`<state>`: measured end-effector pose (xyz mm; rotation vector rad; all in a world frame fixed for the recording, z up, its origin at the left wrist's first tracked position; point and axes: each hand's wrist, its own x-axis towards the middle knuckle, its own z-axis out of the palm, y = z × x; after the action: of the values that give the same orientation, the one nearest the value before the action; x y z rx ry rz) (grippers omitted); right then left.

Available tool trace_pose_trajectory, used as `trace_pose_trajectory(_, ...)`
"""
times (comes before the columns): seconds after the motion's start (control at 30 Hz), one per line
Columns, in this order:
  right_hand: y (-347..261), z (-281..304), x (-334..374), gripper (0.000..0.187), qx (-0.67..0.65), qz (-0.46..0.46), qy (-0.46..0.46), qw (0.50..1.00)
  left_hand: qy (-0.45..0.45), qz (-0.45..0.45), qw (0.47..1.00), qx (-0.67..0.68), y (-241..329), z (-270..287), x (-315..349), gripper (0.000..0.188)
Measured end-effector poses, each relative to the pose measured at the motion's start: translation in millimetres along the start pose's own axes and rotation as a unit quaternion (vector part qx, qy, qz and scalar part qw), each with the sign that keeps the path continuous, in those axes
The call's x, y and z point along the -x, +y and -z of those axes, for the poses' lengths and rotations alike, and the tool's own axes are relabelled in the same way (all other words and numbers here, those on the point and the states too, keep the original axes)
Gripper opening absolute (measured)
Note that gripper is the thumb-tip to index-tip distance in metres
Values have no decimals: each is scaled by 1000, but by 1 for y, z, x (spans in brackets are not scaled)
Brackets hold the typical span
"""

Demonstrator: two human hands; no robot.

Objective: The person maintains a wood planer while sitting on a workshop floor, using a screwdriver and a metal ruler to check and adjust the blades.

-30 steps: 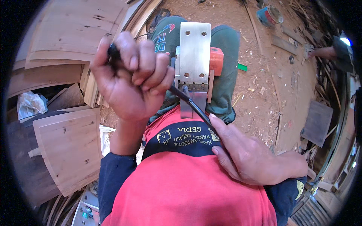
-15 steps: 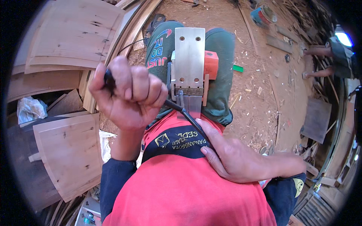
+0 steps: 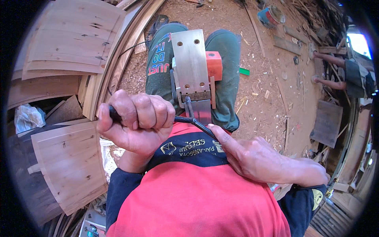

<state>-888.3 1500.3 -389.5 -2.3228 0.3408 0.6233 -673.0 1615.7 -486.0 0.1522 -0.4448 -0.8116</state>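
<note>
An upturned electric hand planer with a red-orange body and a flat metal sole rests between my thighs. A black three-armed wrench reaches from the planer's cutter slot, where one arm meets the row of small bolts. My left hand is closed in a fist round the arm that points left, its dark end showing by the thumb. At the lower right arm, my right hand grips with its index finger along the end; its other fingers are mostly hidden.
Pale wooden panels lean at the left, with long boards beyond them. Shavings litter the dirt floor. A blue bucket stands far right, near a green piece. Another person's legs show at the right edge.
My left fist has come down toward my body, and the wrench's left arm now lies flatter. My right hand has shifted slightly. The view has moved a little.
</note>
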Motion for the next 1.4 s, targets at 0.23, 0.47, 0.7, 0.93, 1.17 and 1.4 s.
trace_pose_trajectory(0.23,33,62,-28,58,247,74,-23,966,-80,-235,964,-100,-21,-4,29,54)
trace_pose_trajectory(0.47,17,86,-46,43,409,135,89,898,-72,-254,952,-157,-20,4,31,54)
trace_pose_trajectory(0.7,25,93,-47,50,367,185,239,880,-98,-225,956,-160,-9,-11,8,52)
trace_pose_trajectory(0.93,34,86,-8,33,292,62,248,922,-80,33,990,-115,-11,-10,-68,56)
trace_pose_trajectory(1.17,48,75,-9,34,226,11,287,931,-203,-153,535,-806,-51,106,-111,42)
trace_pose_trajectory(1.4,55,73,-29,33,229,-3,303,925,-188,-2,471,-862,-75,132,-138,42)
